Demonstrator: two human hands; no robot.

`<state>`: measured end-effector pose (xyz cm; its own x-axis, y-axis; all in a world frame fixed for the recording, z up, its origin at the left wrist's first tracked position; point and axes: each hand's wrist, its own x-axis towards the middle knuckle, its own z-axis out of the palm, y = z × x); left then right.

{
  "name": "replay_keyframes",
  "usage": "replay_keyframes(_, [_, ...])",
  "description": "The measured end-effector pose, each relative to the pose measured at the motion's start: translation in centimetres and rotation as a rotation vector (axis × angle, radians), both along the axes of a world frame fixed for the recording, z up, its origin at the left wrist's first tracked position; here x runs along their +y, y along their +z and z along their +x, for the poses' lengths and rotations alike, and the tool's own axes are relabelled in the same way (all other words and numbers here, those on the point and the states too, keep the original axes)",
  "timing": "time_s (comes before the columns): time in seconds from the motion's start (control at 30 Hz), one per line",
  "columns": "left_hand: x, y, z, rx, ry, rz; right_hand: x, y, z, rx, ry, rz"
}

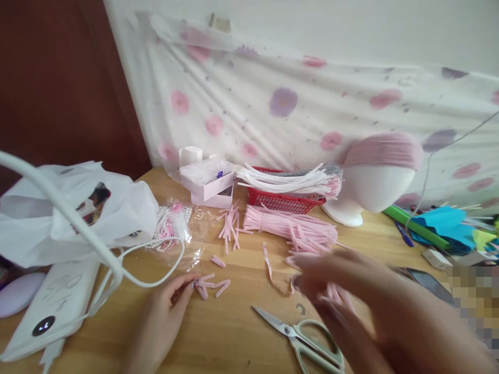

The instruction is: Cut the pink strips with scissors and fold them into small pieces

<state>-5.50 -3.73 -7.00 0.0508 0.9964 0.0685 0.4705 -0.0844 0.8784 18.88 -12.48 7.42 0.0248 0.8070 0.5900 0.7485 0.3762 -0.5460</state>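
My left hand (171,306) rests low over the wooden table, thumb and fingers pinched on short folded pieces of pink pipe cleaner (205,283). Touching or just beside them lies another bent pink piece (222,287). My right hand (351,301) is smeared by motion above the table, so I cannot make out its fingertips or anything in them. Pink strips show behind and below it. Scissors (288,330) with pale green handles lie partly spread, their handles partly under the right hand. A tied bundle of long pink pipe cleaners (273,219) lies farther back.
A red basket (273,200) holds white pipe cleaners. Left of it stand small white boxes (208,176), near a bag of beads (173,223). A white foam head (384,182) wears a pink band. A white cable (70,208) crosses at left; a phone (429,284) lies right.
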Motion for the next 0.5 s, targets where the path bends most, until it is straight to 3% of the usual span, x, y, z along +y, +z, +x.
replay_keyframes(0.1, [-0.2, 0.0, 0.3, -0.038, 0.007, -0.001, 7.0, -0.6, -0.4, -0.252, 0.044, -0.282])
replay_keyframes(0.17, [-0.3, 0.0, 0.4, -0.051, -0.002, 0.009, 11.2, -2.7, -0.6, -0.402, -0.035, -0.473])
replay_keyframes(0.23, [-0.4, -0.1, 0.4, -0.048, 0.000, 0.030, 14.2, -4.9, -0.8, -0.450, -0.032, -0.560])
replay_keyframes(0.37, [-0.4, -0.2, 0.1, -0.017, 0.050, 0.054, 16.7, -7.5, -1.3, -0.516, -0.004, -0.702])
replay_keyframes(0.5, [-0.5, 0.1, -0.2, -0.018, 0.070, 0.054, 17.2, -7.3, -1.6, -0.612, -0.057, -0.806])
